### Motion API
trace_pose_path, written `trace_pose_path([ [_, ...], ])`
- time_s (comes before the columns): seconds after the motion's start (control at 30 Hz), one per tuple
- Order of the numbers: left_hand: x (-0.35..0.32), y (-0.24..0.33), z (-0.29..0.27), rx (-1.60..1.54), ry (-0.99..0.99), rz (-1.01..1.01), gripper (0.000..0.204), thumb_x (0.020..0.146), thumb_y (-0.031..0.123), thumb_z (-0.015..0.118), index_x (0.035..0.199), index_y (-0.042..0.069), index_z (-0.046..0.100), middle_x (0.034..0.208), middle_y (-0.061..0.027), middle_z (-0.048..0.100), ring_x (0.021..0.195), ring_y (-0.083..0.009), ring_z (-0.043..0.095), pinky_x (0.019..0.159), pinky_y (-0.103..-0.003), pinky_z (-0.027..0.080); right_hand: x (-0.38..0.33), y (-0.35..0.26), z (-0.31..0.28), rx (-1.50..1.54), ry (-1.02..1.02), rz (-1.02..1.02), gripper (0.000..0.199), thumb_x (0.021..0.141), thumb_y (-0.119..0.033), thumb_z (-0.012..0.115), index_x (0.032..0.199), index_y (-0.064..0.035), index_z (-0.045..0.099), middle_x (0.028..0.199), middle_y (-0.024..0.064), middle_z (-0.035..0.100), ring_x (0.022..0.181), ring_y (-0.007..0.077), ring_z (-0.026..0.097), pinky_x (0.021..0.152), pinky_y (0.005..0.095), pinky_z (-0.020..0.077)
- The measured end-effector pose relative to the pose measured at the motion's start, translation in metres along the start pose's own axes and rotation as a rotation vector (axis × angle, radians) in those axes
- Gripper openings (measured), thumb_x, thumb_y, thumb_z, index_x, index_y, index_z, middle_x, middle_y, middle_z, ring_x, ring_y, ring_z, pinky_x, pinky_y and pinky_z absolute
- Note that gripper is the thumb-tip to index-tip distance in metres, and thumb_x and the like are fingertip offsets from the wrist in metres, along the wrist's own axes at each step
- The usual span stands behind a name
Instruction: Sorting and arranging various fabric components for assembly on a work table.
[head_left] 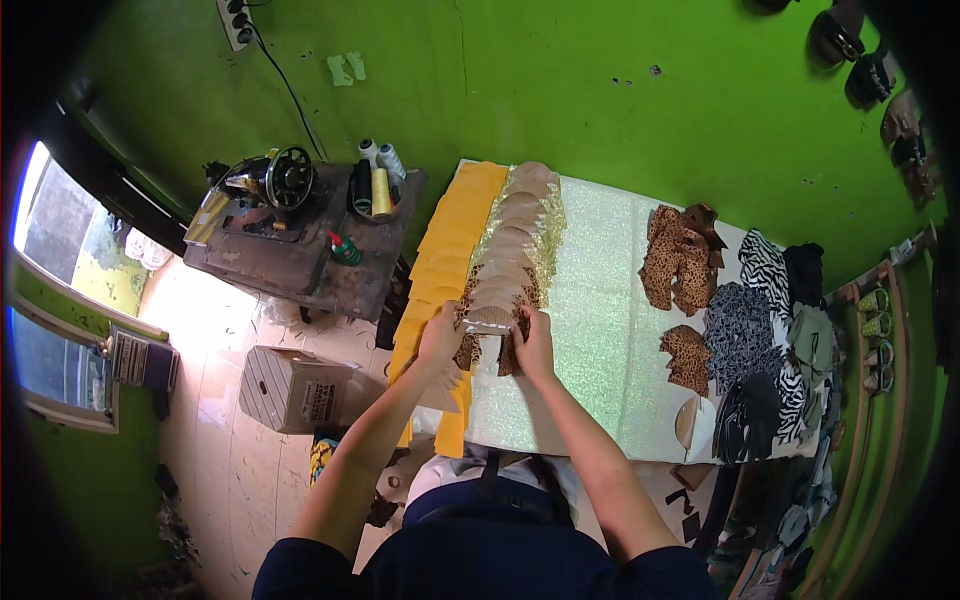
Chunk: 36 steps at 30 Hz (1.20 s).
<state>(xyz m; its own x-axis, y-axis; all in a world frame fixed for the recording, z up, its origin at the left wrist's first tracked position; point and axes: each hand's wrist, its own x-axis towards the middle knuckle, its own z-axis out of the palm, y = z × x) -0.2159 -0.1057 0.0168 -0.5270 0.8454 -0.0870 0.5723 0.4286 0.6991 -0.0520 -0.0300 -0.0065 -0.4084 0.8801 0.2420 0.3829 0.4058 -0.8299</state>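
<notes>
My left hand (438,340) and my right hand (534,345) grip the two sides of a leopard-print fabric piece (508,352). A tan rounded piece (488,317) with a pale jagged edge lies on its middle, between my hands. Away from me runs a row of overlapping tan rounded pieces (520,205), with leopard print and gold glitter fabric showing beside them. Left of that row lies a line of overlapping yellow sheets (455,235). More tan pieces (440,393) rest under my left wrist. My fingertips are partly hidden at the fabric's edges.
The glittery white tabletop (590,300) carries leopard-print pieces (680,260), zebra-print fabric (765,265) and dark fabric piles (745,415) at right. A sewing machine (290,178) and thread cones (380,190) stand on the left table. A box (285,390) sits on the floor.
</notes>
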Motion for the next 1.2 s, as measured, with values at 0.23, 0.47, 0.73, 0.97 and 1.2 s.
trace_pose_path([
  [0.23, 0.007, -0.004, 0.001, 0.289, 0.01, 0.202, 0.036, 0.077, 0.009, 0.057, 0.11, 0.003, 0.045, 0.099, -0.0177, 0.054, 0.093, -0.0321, 0.054, 0.077, -0.039, 0.045, -0.001, -0.002, 0.011, -0.111, -0.006, -0.049, 0.035, 0.077, -0.003, 0.056, 0.111, -0.0041, 0.046, 0.107, 0.0187, 0.044, 0.101, 0.0355, 0.046, 0.089, 0.0405, 0.0363],
  [0.47, -0.007, -0.005, 0.018, 0.637, -0.056, 0.694, 0.05, 0.085, 0.024, 0.044, 0.13, 0.005, 0.034, 0.136, -0.0104, 0.031, 0.126, -0.0237, 0.028, 0.104, -0.037, 0.021, -0.014, -0.014, 0.014, -0.571, -0.211, -0.338, 0.045, 0.084, -0.022, 0.047, 0.123, -0.002, 0.042, 0.132, 0.0118, 0.036, 0.127, 0.024, 0.028, 0.104, 0.0462, 0.017],
  [0.73, -0.01, -0.012, 0.032, 0.628, -0.12, 0.625, 0.052, 0.086, 0.029, 0.042, 0.13, 0.003, 0.034, 0.14, -0.0115, 0.025, 0.13, -0.0237, 0.021, 0.106, -0.042, 0.015, -0.022, -0.004, 0.013, -0.595, -0.368, -0.208, 0.05, 0.088, -0.03, 0.036, 0.131, -0.0034, 0.033, 0.139, 0.0096, 0.028, 0.13, 0.0216, 0.023, 0.106, 0.0455, 0.0098],
  [0.97, 0.006, 0.073, 0.052, 0.428, 0.039, 0.674, 0.029, 0.079, 0.019, 0.05, 0.105, 0.005, 0.053, 0.104, -0.0135, 0.051, 0.103, -0.0276, 0.047, 0.088, -0.04, 0.035, 0.004, 0.015, -0.048, -0.319, -0.102, -0.281, 0.023, 0.077, -0.01, 0.055, 0.099, -0.0045, 0.055, 0.095, 0.0129, 0.055, 0.092, 0.0273, 0.052, 0.091, 0.0448, 0.0331],
  [1.2, 0.051, 0.169, 0.145, 0.343, -0.149, 0.706, 0.013, 0.08, 0.017, 0.049, 0.08, 0.006, 0.055, 0.076, -0.0092, 0.057, 0.075, -0.0248, 0.058, 0.068, -0.037, 0.045, 0.06, 0.093, -0.168, -0.513, 0.229, -0.137, 0.022, 0.078, -0.019, 0.06, 0.063, -0.0055, 0.053, 0.057, 0.0112, 0.053, 0.058, 0.0298, 0.051, 0.065, 0.0403, 0.0394],
])
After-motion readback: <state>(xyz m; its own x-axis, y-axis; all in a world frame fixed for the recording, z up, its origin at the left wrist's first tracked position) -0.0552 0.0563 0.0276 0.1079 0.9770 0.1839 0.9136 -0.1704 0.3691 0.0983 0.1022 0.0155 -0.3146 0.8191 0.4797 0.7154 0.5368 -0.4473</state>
